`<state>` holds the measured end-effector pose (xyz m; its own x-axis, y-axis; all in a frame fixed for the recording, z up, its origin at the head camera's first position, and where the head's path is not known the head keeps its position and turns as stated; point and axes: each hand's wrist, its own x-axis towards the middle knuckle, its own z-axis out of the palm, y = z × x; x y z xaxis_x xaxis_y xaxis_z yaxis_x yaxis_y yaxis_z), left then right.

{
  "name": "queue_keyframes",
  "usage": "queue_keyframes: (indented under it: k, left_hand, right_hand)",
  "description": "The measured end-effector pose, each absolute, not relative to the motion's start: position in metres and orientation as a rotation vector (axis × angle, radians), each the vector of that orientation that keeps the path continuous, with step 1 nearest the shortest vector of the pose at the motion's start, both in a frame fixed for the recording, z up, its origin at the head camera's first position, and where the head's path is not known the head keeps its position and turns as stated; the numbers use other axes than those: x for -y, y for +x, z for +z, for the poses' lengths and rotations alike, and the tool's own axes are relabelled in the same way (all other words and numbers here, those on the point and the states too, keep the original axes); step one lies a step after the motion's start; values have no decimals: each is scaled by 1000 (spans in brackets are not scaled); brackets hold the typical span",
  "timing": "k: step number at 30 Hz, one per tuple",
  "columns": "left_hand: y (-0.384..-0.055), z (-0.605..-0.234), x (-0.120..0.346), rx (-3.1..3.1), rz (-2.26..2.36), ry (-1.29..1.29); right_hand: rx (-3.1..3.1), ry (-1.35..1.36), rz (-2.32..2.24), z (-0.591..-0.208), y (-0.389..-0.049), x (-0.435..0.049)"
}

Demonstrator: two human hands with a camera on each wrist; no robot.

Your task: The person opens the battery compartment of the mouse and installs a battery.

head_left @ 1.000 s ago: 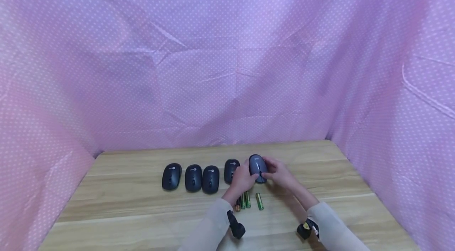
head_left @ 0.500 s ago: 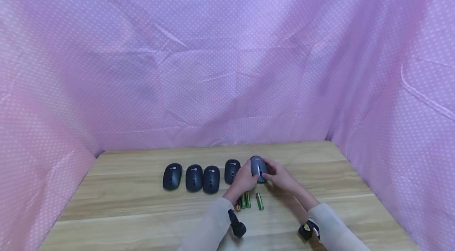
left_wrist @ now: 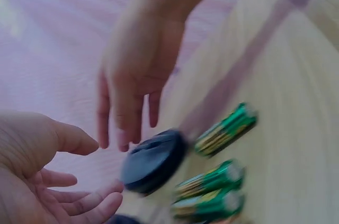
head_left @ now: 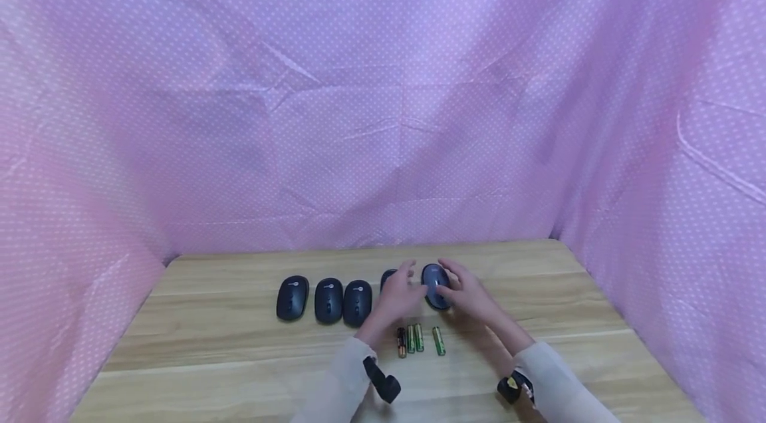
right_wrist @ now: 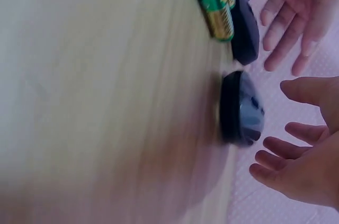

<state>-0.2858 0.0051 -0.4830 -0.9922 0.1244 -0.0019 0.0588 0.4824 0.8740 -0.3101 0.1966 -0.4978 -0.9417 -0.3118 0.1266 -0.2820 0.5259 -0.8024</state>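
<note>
A dark grey computer mouse (head_left: 435, 282) rests on the table between both hands. My left hand (head_left: 399, 293) is left of it, fingers spread and holding nothing, hiding most of another black mouse (head_left: 386, 275). Just right of the grey mouse is my right hand (head_left: 471, 293), its fingers spread apart. In the right wrist view a gap shows between the right fingers (right_wrist: 280, 147) and the grey mouse (right_wrist: 243, 110). Nearer the front lie green-and-gold batteries (head_left: 439, 341), one apart from a pair (head_left: 415, 338), with a black-and-copper battery (head_left: 401, 342) beside the pair.
Three black mice stand in a row on the left: one mouse (head_left: 292, 298) apart, the other two (head_left: 328, 301) side by side. The wooden table (head_left: 227, 356) ends at a pink dotted curtain (head_left: 359, 110) behind and on both sides.
Both hands have let go of the grey mouse, which now sits on the table. My left hand has moved left and opened its fingers; the right hand has opened and stays close by.
</note>
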Motion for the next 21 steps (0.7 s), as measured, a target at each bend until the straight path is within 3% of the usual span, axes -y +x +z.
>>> queue_keyframes:
  k: [9,21]
  left_hand:
    - [-289,-471,48,-2812,1538,259]
    - [-291,-494,74,-3008,800,486]
  right_hand:
    - [-2720,-747,-1412,-490,-311,-165]
    - [-2856,-967,-994,-498,-309,-141]
